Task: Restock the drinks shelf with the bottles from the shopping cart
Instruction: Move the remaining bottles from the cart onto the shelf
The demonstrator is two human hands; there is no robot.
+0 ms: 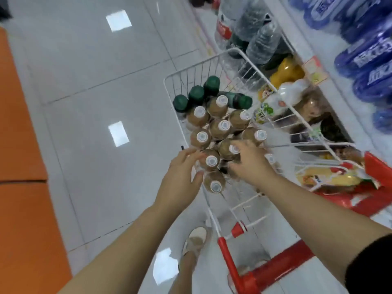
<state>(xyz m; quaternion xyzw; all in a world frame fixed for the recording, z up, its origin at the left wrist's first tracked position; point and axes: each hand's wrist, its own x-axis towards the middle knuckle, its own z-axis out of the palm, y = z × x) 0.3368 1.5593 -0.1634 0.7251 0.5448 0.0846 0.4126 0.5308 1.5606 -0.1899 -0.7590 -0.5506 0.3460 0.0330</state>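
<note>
Our hands were down in the white wire shopping cart (pixel 273 87), which filled the middle of the frame, its red handle (pixel 228 257) at the lower right. The cart's near end was packed with upright brown bottles (pixel 219 127) with white caps, and a few green-capped bottles (pixel 196 94) stood at its far end, toward the upper middle.

Our left hand (pixel 182 179) held the left brown bottle (pixel 211 161), fingers (pixel 191 151) curled over its shoulder and thumb against its side. Our right hand (pixel 248 164) gripped the right brown bottle (pixel 225 147) just beside it, fingers bent over the cap and thumb below. Motion blur softened both grips. Both bottles stood inside the cart among the others.

The drinks shelf (pixel 301 32) ran along the right edge of the frame, just beside the cart, with dark blue bottles (pixel 371 56) lying on it. Lower down we saw large clear water bottles (pixel 261 43) and a yellow bottle (pixel 286 71). Grey floor tiles (pixel 106 81) filled the left, and a slippered foot (pixel 196 238) showed at the bottom.
</note>
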